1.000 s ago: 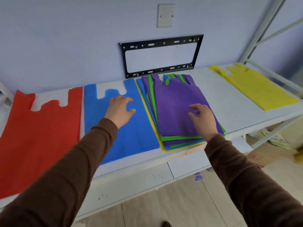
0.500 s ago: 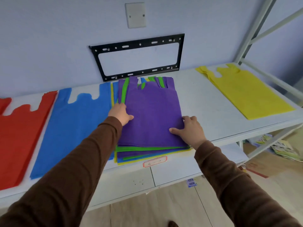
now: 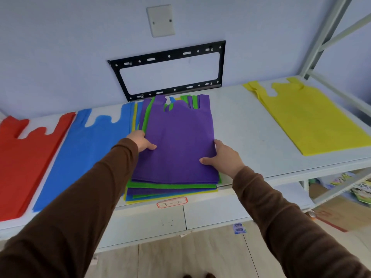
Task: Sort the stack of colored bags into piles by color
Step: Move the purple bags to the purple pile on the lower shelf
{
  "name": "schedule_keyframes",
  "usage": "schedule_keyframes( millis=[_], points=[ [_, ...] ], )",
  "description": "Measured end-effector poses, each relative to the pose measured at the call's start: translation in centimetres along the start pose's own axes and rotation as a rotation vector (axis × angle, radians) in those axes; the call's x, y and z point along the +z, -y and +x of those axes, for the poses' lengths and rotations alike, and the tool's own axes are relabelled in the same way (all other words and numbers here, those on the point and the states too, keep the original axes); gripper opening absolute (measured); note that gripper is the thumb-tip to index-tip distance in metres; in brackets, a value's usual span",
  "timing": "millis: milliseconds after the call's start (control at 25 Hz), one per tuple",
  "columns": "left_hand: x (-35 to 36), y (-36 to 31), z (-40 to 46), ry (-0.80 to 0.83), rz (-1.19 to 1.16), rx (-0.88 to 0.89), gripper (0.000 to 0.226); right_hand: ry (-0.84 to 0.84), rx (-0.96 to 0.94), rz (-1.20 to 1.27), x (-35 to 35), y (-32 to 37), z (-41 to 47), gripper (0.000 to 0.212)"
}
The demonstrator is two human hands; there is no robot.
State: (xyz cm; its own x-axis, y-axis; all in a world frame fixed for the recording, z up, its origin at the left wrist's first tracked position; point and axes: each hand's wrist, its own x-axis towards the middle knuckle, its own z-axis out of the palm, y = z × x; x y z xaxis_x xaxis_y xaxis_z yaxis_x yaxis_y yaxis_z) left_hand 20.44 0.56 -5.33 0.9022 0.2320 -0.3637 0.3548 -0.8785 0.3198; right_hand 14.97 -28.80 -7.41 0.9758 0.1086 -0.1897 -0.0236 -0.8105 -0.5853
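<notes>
The red bag point(image 3: 30, 157) runs off the left edge, the yellow bag point(image 3: 313, 121) off the right, and the label point(image 3: 172, 202) scribble's too small to read.

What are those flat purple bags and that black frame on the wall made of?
The flat purple vest-style bag looks like thin non-woven fabric, though it could be matte plastic: dull, no shine, cleanly cut handles. The black rectangular slotted frame appears to be painted metal: rigid, with punched slots and screw heads, semi-matte.

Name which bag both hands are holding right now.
The purple bag on top of the mixed stack: the left hand and right hand pinch its side edges. The red, blue and yellow bags lie untouched.
</notes>
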Motion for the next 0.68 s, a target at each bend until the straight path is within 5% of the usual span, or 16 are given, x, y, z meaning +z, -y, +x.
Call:
schedule_keyframes(
  millis=[200,320,480,560,680],
  points=[
    [0.0,-0.2,-2.1,-0.039,-0.200,0.151,0.047,-0.013,0.013,0.080,-0.2,-0.3,-0.2,0.076],
    [-0.2,-0.9,-3.8,0.219,-0.679,0.085,0.071,-0.043,0.046,0.155,-0.4,-0.3,-0.4,0.072],
    [-1.2,-1.3,-3.6,0.339,-1.334,-0.035,0.062,-0.253,0.138,0.237,-1.4,-1.0,-1.1,0.066],
    [-1.7,-0.9,-3.6,0.387,-1.523,-0.092,0.065,-0.088,0.234,0.650,-2.2,-0.7,-1.7,0.070],
    [-0.9,0.0,-4.7,0.412,-1.180,0.025,0.061,0.292,0.294,1.310,-3.3,0.3,-2.3,0.072]
  ],
)
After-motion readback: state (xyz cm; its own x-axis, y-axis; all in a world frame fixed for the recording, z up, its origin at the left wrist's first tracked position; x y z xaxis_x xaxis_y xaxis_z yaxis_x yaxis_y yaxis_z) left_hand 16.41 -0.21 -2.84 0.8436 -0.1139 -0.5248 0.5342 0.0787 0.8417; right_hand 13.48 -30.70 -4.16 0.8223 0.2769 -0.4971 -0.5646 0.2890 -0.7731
